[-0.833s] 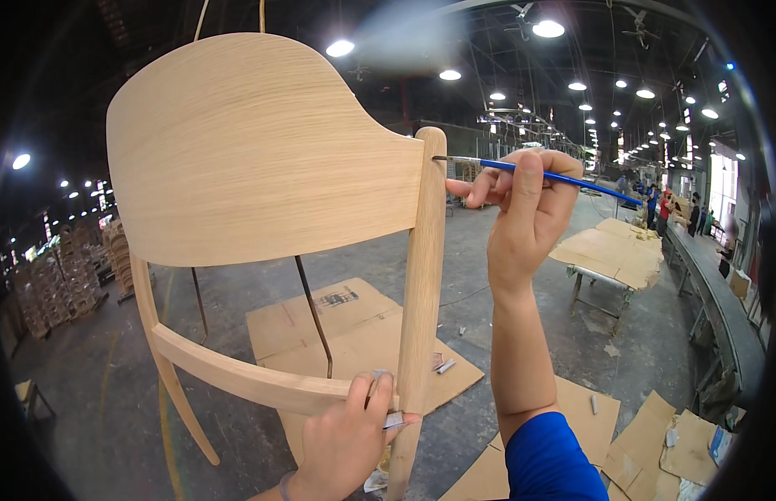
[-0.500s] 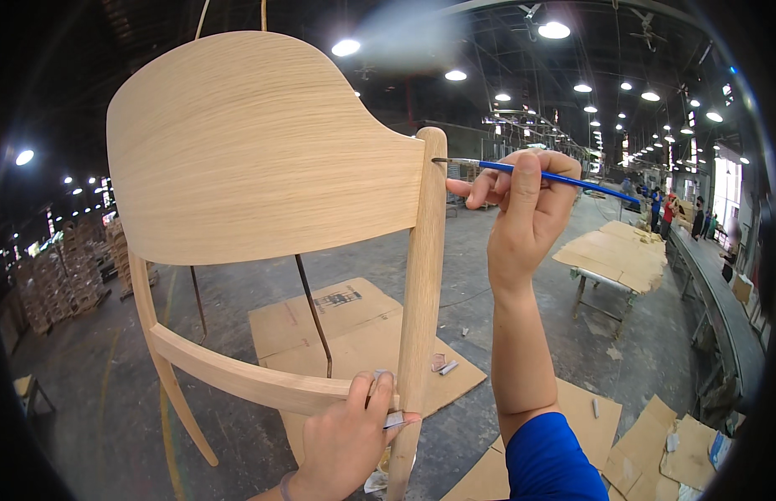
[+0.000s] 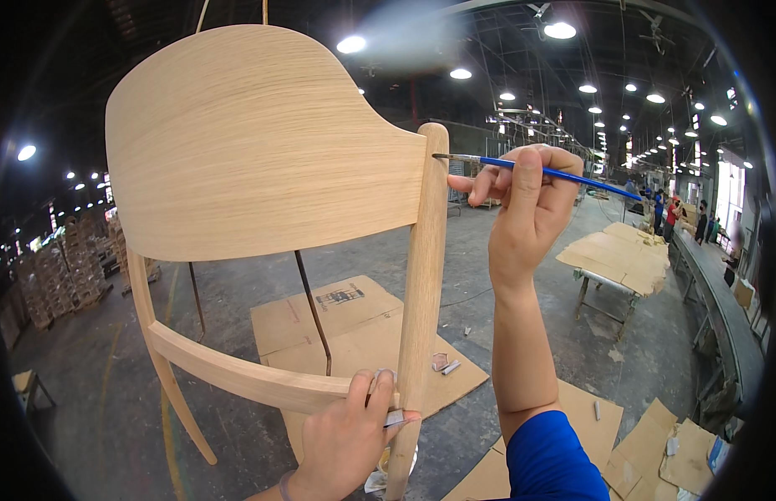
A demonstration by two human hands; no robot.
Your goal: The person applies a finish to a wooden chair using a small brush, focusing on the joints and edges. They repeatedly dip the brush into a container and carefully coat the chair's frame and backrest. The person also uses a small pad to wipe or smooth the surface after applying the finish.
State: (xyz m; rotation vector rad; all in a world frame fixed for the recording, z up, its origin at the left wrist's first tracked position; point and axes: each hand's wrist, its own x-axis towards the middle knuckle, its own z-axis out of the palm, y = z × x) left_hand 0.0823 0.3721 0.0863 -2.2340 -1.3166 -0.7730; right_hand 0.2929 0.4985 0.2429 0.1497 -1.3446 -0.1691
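A pale wooden chair frame [image 3: 263,159] hangs before me, with a broad curved backrest and a round right post [image 3: 423,250]. My right hand [image 3: 534,196] pinches a thin paintbrush [image 3: 563,174] by its blue handle. The dark bristle tip meets the post near its top, and the little finger reaches toward the post's side. Low down, my left hand [image 3: 350,442] grips the curved lower rail [image 3: 246,371] where it joins the same post. A small grey folded piece [image 3: 394,417] sticks out between the left fingers; its kind is unclear.
Cardboard sheets [image 3: 275,321] lie on the concrete floor, with small grey scraps on them. A cardboard-topped table [image 3: 618,255] and a long conveyor [image 3: 722,309] stand to the right. Several people are far off there. Stacked goods [image 3: 66,275] fill the left background.
The view has shifted slightly. Both hands keep their holds, and the brush tip stays at about the same spot on the post.
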